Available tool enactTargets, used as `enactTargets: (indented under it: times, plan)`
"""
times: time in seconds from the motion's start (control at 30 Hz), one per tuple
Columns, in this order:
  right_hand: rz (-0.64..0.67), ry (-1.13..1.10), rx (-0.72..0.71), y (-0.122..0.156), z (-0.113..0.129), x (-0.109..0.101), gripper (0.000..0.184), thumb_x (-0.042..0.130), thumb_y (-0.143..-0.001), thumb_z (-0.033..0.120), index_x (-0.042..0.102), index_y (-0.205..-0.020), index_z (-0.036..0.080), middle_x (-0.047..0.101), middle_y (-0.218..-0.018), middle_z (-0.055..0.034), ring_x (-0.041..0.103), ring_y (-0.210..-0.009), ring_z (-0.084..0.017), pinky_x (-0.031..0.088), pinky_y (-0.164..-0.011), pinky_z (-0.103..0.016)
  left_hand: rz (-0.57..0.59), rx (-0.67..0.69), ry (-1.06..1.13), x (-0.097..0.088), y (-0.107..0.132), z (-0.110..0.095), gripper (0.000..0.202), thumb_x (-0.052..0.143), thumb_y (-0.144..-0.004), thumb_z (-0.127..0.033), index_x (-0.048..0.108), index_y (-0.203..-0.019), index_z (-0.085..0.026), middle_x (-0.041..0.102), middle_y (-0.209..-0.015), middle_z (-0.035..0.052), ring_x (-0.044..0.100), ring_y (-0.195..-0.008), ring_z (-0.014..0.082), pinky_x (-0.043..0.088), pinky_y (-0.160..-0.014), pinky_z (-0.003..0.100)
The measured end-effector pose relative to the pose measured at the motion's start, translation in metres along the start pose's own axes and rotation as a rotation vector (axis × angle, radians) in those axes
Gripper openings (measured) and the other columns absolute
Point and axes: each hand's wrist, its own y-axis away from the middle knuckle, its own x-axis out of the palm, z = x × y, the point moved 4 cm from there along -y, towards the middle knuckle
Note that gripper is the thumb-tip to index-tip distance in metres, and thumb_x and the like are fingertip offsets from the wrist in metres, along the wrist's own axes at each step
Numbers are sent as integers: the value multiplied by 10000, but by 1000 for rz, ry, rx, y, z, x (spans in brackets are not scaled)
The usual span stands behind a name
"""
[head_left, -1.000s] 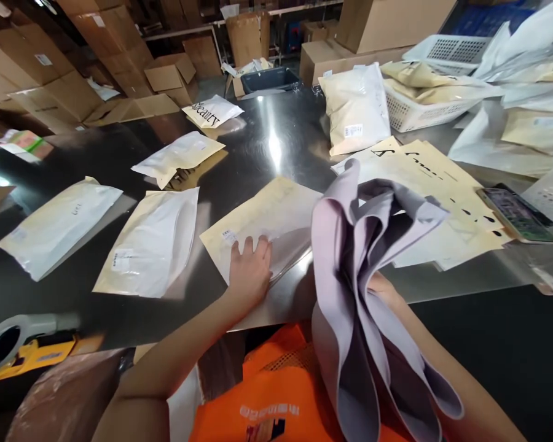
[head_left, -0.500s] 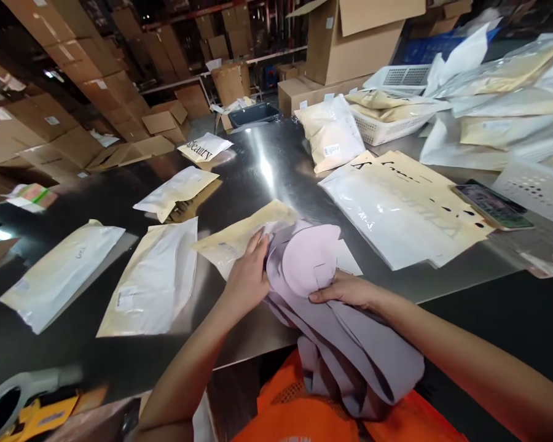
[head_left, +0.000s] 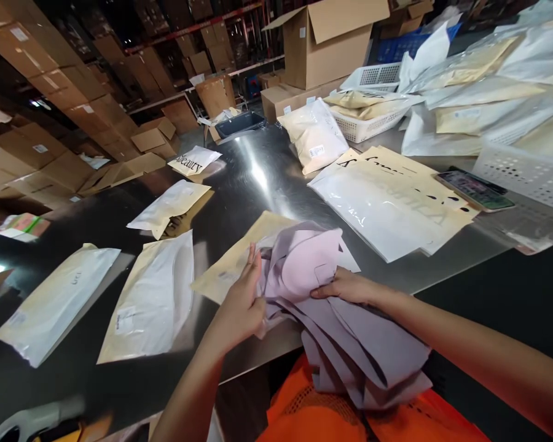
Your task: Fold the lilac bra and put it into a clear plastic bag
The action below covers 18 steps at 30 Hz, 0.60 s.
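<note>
A mauve fabric garment (head_left: 368,344) with a rounded pale pink panel is bunched between my hands at the table's near edge, its loose folds hanging over my orange clothing. My right hand (head_left: 348,287) pinches it on the right, thumb on top. At its left edge, my left hand (head_left: 244,298) is closed on the fabric; most of those fingertips are hidden behind it. Under and beyond the garment lies a yellowish plastic mailing bag (head_left: 223,273), partly covered. A white sheet or card (head_left: 349,259) sticks out behind my right hand.
Several filled mailing bags (head_left: 150,307) lie on the metal table (head_left: 239,178) to the left. Flat bags (head_left: 387,209) and a phone (head_left: 477,188) are at right, near white baskets (head_left: 368,127) and piled parcels. Cardboard boxes (head_left: 332,52) stand beyond. A tape roll (head_left: 23,423) is lower left.
My left hand has shifted slightly down and left, pulling the garment's left edge outward. The pale panel is more creased. My right hand keeps its hold, and the view has tilted a little.
</note>
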Motion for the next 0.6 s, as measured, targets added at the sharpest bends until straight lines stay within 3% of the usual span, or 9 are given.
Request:
enactTargets:
  times: [0.17,0.37,0.5,0.6]
  plan:
    - [41,346,-41,1,19,3,424,740,-677,338,732,-1052,141,681,-1028,-97,607,-983,-290,465,-894,-342,-108,-58,-27,5,3,-11,854,365,-849,-86,-59,-1573,-242,-26,-1639,34,63,-1507,214,244,-1223,425]
    - [317,538,40,-8,42,10,526,764,-657,290,702,-1172,203,689,-1079,-26,632,-994,-228,461,-798,-237,-105,284,-174,18,6,-25,907,344,-793,0,13,-1573,-320,41,-1652,-12,106,-1512,207,235,-1227,439]
    - [230,722,-19,4,60,15,539,670,-686,181,651,-1223,160,678,-1062,-105,640,-960,-277,417,-691,-264,-183,176,-218,15,11,-11,939,414,-775,-41,-27,-1575,-257,50,-1651,59,117,-1512,252,243,-1213,504]
    - [127,819,-91,17,68,22,490,637,-729,219,608,-1211,133,665,-1031,-147,637,-917,-298,389,-663,-286,-222,88,-258,10,13,-4,922,470,-761,-91,45,-1577,-155,100,-1639,119,99,-1512,288,198,-1216,541]
